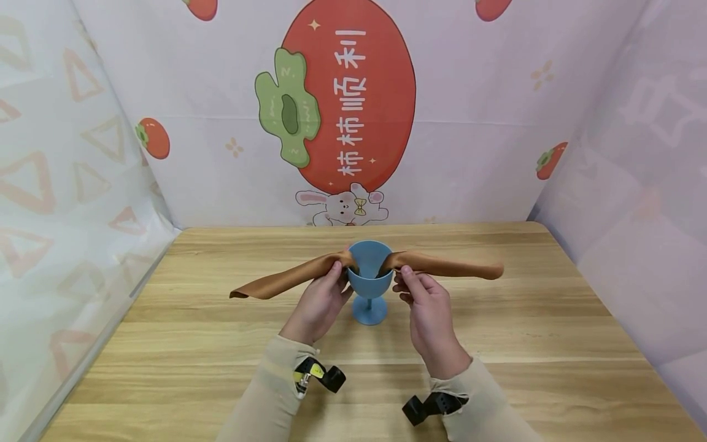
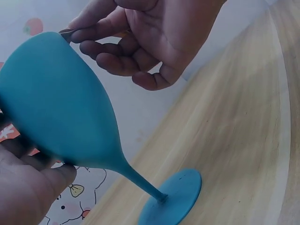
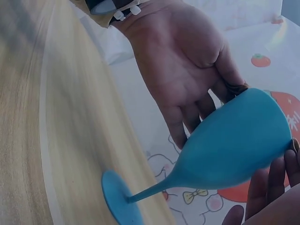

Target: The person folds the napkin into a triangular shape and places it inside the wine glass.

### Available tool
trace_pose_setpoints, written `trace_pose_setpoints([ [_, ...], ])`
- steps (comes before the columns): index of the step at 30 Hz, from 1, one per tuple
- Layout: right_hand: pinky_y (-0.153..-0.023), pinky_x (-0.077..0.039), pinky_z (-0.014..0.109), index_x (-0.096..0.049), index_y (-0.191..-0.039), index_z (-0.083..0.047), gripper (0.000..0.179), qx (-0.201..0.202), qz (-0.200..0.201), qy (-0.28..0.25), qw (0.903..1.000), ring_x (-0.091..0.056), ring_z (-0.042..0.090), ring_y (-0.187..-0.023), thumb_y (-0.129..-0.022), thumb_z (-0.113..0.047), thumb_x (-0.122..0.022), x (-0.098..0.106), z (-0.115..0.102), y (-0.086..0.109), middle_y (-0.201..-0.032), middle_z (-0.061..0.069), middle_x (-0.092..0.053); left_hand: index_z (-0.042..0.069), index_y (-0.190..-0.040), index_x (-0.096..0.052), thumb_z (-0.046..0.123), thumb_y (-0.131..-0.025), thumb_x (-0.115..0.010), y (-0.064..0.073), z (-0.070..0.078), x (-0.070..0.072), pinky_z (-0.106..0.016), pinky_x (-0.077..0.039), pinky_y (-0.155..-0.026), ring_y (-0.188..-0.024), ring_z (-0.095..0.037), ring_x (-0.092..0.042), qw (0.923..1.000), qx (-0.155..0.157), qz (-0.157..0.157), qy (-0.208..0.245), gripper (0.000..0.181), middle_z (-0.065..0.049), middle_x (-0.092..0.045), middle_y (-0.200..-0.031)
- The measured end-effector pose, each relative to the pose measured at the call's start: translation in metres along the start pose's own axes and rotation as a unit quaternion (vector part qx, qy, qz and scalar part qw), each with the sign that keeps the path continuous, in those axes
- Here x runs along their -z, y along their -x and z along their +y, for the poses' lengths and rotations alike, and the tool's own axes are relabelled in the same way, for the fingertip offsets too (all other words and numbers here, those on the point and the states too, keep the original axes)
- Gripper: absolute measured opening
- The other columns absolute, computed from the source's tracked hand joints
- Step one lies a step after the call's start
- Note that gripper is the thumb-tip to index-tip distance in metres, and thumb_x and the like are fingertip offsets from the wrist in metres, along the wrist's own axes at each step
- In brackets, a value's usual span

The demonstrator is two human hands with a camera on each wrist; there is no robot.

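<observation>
A blue goblet stands upright on the table in the head view, and its bowl and stem show large in both wrist views. Out of its bowl come two rolled lengths of smooth brown cloth, one over the left rim and one over the right. My left hand pinches the left length between thumb and fingers right at the rim. At the opposite rim my right hand pinches the other length, its lower fingers loosely bent beside the bowl. The inner part of the cloth is mostly hidden within the bowl.
The wooden table runs back to a white printed curtain with a large persimmon picture. Pale patterned sheets hang at the left and right sides. A small black camera is strapped to my left wrist, and another to my right.
</observation>
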State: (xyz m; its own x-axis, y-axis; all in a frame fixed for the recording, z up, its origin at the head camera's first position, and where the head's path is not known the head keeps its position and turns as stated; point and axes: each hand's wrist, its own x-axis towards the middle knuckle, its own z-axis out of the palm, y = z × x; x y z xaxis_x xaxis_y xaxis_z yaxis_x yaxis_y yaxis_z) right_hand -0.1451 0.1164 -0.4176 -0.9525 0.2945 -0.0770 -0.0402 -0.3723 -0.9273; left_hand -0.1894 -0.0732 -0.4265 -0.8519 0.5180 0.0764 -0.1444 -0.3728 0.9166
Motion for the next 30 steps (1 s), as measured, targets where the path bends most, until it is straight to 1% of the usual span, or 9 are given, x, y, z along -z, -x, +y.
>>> trace_pose_setpoints([
  [4,-0.083,-0.044,0.034,-0.073,-0.081,-0.014,0.023,-0.009,-0.010,-0.022,0.9997,-0.061,0.018,-0.083,-0.101,-0.022,-0.063,-0.001,0.001,0.000,-0.087,-0.001,-0.068,0.022,-0.162,-0.014,0.040,-0.110,-0.030,-0.001,-0.001,0.000,-0.056,-0.008,-0.119,-0.154,-0.021,-0.003,0.9999,0.004,-0.006,0.010,0.057,-0.002,-0.009,-0.168],
  [7,-0.082,-0.044,0.033,-0.073,-0.083,-0.015,0.023,-0.019,-0.021,-0.036,0.9990,-0.060,0.019,-0.084,-0.102,-0.022,-0.061,-0.001,0.001,0.000,-0.087,0.000,-0.067,0.026,-0.162,-0.016,0.039,-0.110,-0.029,-0.002,-0.001,0.000,-0.057,-0.008,-0.119,-0.154,-0.020,-0.005,0.9998,0.010,0.000,0.018,0.055,-0.001,-0.012,-0.167],
  [11,-0.082,-0.041,0.033,-0.072,-0.085,-0.015,0.024,-0.036,-0.035,-0.051,0.9974,-0.058,0.020,-0.086,-0.103,-0.025,-0.059,-0.001,0.002,-0.001,-0.089,0.000,-0.065,0.027,-0.161,-0.020,0.040,-0.110,-0.029,-0.003,-0.003,0.000,-0.058,-0.009,-0.119,-0.153,-0.019,-0.009,0.9996,0.012,0.004,0.026,0.053,0.000,-0.017,-0.165],
  [14,-0.082,-0.040,0.033,-0.072,-0.086,-0.015,0.024,-0.042,-0.039,-0.058,0.9967,-0.058,0.019,-0.085,-0.103,-0.025,-0.058,0.000,0.002,-0.001,-0.088,0.000,-0.065,0.027,-0.161,-0.021,0.041,-0.110,-0.030,-0.003,-0.004,0.000,-0.059,-0.009,-0.119,-0.153,-0.019,-0.009,0.9996,0.011,0.006,0.026,0.053,0.000,-0.018,-0.165],
  [17,-0.081,-0.041,0.032,-0.072,-0.085,-0.014,0.025,-0.030,-0.037,-0.049,0.9976,-0.059,0.019,-0.084,-0.104,-0.024,-0.058,0.000,0.002,-0.001,-0.088,0.001,-0.065,0.029,-0.160,-0.022,0.041,-0.110,-0.030,-0.003,-0.006,0.001,-0.057,-0.010,-0.119,-0.153,-0.018,-0.009,0.9998,0.009,0.004,0.018,0.053,0.002,-0.017,-0.165],
  [20,-0.081,-0.043,0.031,-0.072,-0.086,-0.013,0.025,-0.011,-0.035,-0.035,0.9987,-0.061,0.020,-0.084,-0.103,-0.025,-0.059,0.002,0.002,-0.002,-0.088,0.001,-0.066,0.029,-0.161,-0.021,0.041,-0.110,-0.031,-0.005,-0.007,0.001,-0.056,-0.009,-0.120,-0.153,-0.019,-0.009,1.0000,0.001,-0.006,0.007,0.054,0.001,-0.016,-0.166],
  [25,-0.084,-0.044,0.032,-0.074,-0.090,-0.011,0.023,0.004,-0.041,-0.016,0.9990,-0.062,0.022,-0.087,-0.102,-0.025,-0.061,0.006,0.002,-0.002,-0.091,0.003,-0.067,0.023,-0.162,-0.017,0.045,-0.109,-0.031,-0.007,-0.006,0.002,-0.056,-0.007,-0.120,-0.154,-0.020,-0.007,0.9996,-0.011,-0.019,-0.015,0.060,-0.003,-0.013,-0.167],
  [28,-0.085,-0.044,0.033,-0.072,-0.095,-0.008,0.023,0.006,-0.050,0.004,0.9987,-0.062,0.022,-0.088,-0.103,-0.025,-0.059,0.008,0.002,0.001,-0.093,0.005,-0.068,0.020,-0.162,-0.016,0.047,-0.108,-0.032,-0.005,-0.007,0.003,-0.054,-0.009,-0.120,-0.154,-0.020,-0.005,0.9994,-0.007,-0.015,-0.030,0.062,-0.003,-0.012,-0.167],
  [30,-0.086,-0.045,0.033,-0.070,-0.100,-0.004,0.025,0.007,-0.056,0.026,0.9980,-0.063,0.022,-0.090,-0.105,-0.024,-0.056,0.011,0.002,0.004,-0.096,0.006,-0.068,0.018,-0.162,-0.013,0.046,-0.109,-0.032,-0.002,-0.008,0.004,-0.054,-0.011,-0.120,-0.154,-0.023,-0.005,0.9988,0.004,-0.007,-0.049,0.063,-0.004,-0.009,-0.168],
])
